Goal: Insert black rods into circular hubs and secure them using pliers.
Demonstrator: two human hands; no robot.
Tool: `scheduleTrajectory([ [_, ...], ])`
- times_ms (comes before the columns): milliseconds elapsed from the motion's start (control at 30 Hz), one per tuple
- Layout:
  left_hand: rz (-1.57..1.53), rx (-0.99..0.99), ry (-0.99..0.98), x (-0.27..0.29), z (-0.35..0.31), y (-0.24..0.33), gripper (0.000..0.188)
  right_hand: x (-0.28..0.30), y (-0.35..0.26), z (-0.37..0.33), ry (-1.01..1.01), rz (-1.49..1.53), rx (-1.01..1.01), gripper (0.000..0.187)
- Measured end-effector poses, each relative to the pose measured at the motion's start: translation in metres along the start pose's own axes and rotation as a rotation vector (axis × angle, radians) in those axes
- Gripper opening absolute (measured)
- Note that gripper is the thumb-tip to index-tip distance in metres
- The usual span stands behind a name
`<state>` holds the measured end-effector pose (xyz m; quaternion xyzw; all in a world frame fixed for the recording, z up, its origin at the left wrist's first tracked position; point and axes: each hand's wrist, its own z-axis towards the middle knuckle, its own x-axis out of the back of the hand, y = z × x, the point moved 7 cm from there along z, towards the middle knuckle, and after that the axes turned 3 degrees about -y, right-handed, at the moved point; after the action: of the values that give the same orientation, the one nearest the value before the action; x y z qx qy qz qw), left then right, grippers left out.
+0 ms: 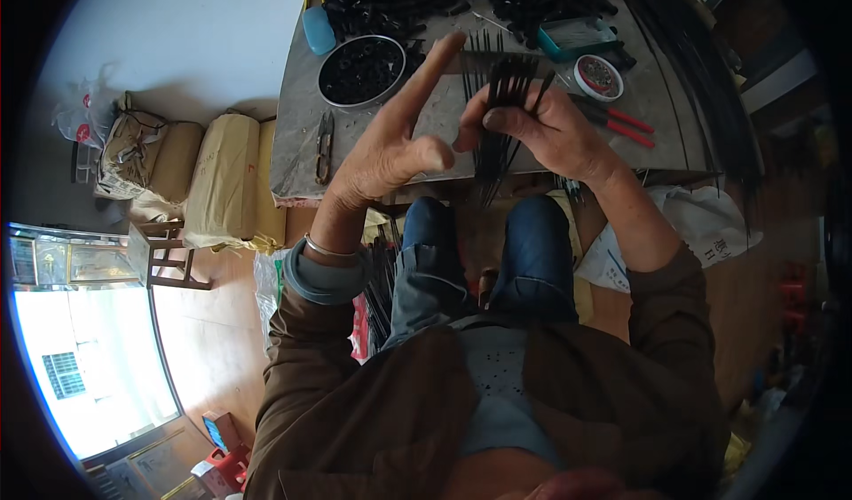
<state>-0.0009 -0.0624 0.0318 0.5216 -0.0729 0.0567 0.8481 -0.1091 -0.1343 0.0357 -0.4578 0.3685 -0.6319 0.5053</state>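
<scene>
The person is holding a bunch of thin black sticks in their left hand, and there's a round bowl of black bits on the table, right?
Nearly. The bunch of thin black sticks is in the right hand, not the left; the head view shows it. The left hand is open beside it, forefinger stretched out. The round bowl of black bits is on the table.

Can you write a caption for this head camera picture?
Right hand grips a bundle of thin black rods; left hand lifts beside it.

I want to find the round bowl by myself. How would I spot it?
Start at the grey worktable in front of the person's knees. Look at its far left part, just beyond the raised left hand: there sits the round metal bowl, full of small black pieces. Its shiny silver rim sets it apart from the loose black heap behind it.
</scene>
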Motion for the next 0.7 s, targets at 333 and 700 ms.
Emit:
scheduleTrajectory([
  [333,-0.071,0.043,0.227,-0.026,0.027,0.014,0.020,0.034,0.029,-0.011,-0.166,-0.131,-0.323,0.037],
  [700,0.026,-0.033,0.101,-0.046,0.037,0.030,0.021,0.255,0.119,-0.050,0.552,-1.231,-0.614,0.024],
])
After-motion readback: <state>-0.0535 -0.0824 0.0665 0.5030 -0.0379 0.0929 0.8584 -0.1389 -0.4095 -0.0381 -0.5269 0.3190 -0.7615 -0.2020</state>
